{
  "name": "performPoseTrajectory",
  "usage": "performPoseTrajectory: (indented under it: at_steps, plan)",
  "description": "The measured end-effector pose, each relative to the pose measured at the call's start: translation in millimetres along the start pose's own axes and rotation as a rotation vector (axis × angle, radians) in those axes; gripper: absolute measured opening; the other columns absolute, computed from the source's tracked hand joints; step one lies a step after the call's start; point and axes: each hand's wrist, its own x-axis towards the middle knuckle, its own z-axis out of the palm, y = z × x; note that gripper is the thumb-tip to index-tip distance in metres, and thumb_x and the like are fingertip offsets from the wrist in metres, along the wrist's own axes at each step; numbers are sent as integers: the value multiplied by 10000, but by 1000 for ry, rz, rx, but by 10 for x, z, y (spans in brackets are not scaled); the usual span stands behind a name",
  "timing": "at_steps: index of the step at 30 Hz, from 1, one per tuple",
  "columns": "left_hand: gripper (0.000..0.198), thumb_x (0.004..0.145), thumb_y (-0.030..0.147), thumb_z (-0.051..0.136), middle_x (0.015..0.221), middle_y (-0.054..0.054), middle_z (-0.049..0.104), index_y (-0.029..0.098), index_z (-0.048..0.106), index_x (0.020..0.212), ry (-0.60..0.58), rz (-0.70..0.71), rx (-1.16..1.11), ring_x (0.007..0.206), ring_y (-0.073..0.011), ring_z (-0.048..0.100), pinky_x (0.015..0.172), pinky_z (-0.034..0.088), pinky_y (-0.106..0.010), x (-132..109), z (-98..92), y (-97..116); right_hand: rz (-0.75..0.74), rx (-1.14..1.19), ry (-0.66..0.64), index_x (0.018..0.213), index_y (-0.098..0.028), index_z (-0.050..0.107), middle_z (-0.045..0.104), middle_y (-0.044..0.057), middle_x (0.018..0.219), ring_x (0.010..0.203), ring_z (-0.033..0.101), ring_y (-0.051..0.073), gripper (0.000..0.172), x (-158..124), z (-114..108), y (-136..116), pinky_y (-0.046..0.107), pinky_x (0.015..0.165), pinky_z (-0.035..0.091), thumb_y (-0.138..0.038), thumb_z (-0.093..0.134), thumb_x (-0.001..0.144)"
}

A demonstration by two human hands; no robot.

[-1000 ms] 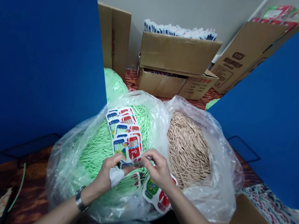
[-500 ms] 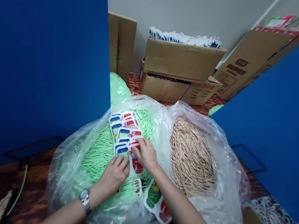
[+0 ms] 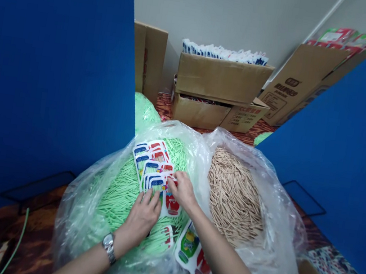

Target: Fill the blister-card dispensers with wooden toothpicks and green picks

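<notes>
The left hand [image 3: 142, 216] and right hand [image 3: 184, 194] meet over a stack of printed packs [image 3: 155, 183] that lies on a heap of thin green sticks [image 3: 118, 198] inside a clear plastic bag [image 3: 69, 230]. The left hand is palm down, its fingers extended and slightly parted across the lower left edge of the uppermost packs; its thumb is hidden. The fingers of the right hand are bent at the upper right edge of the same packs, touching them, but I cannot tell whether they pinch one. The packs overlap in a slanting row running up and to the left, printed blue on one side and red on the other, with windows in the blue part; the nearest bears a red cola picture. A metal watch [image 3: 109, 243] circles the left wrist. Below the right wrist, a larger green-and-red pack [image 3: 189, 245] lies at the edge of the bag, partly covered by the forearm. Just to the right, a second plastic bag [image 3: 277, 254] holds brown sticks [image 3: 235, 199]. Beyond both bags, an upper cardboard box [image 3: 223, 80] filled with white-and-blue packs [image 3: 224, 53] stands on a lower cardboard box [image 3: 200, 113], between two blue panels [image 3: 49, 73] [image 3: 344, 150].
</notes>
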Motion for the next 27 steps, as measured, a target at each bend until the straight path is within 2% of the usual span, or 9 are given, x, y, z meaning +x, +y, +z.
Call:
performPoseTrajectory:
  at_steps: [4,7,9,11,13,17,20,23,27]
  plan:
    - [362,863,80,469,1361,-162,507,122,568,1208,-8,-3,3,1244,-354,434,989,376,-518,-10,-12,-8,45,252,-24,869,-222,504,582,-21,724,645,562,155,102,39,32,-31,266,642,439,-322,500,852]
    - [370,864,92,477,1380,-178,484,126,559,1223,-3,-35,1,1276,-360,403,999,355,-535,1,-46,-31,113,441,32,956,-222,498,594,-32,738,601,567,138,167,135,68,-48,244,592,446,-353,484,853]
    - [362,865,105,485,1379,-179,486,130,565,1217,-7,-59,1,1290,-363,389,1002,348,-539,17,-75,-46,184,431,52,1076,-215,494,616,-19,781,635,589,146,282,221,101,-40,248,605,452,-353,507,831]
    - [350,867,112,486,1370,-174,498,131,575,1205,-23,-73,4,1287,-365,395,1000,353,-537,30,-96,-56,257,335,6,1175,-203,483,637,0,805,666,605,160,399,304,134,-25,257,623,451,-359,533,811]
    - [340,874,120,481,1363,-170,508,134,583,1198,-42,-77,8,1273,-363,413,994,363,-538,33,-96,-64,286,203,-57,1174,-187,511,651,18,795,679,612,171,414,370,158,-16,261,630,443,-381,542,809]
    - [352,871,134,495,1378,-156,498,140,574,1213,-40,-75,10,1276,-364,406,1001,357,-546,19,-33,-77,219,42,-68,1035,-183,569,643,26,756,686,601,173,278,447,168,-37,260,651,422,-367,536,830]
    - [356,861,127,505,1375,-152,500,146,575,1209,-30,-85,7,1272,-359,408,996,362,-551,9,14,-78,132,8,-41,876,-188,585,623,50,809,779,585,187,136,462,156,-73,273,710,413,-301,518,841]
    - [352,851,110,515,1356,-150,512,152,583,1193,-1,-102,-1,1262,-349,420,989,374,-540,7,10,-74,40,-1,-30,801,-188,574,605,61,834,849,560,199,110,470,141,-118,281,754,405,-256,501,847]
    - [302,866,190,549,1294,-151,553,141,597,1161,77,-156,-59,1196,-350,460,944,420,-507,33,-55,-117,-118,31,-50,804,-200,564,604,26,811,784,551,169,91,584,132,-222,262,737,401,-246,504,856]
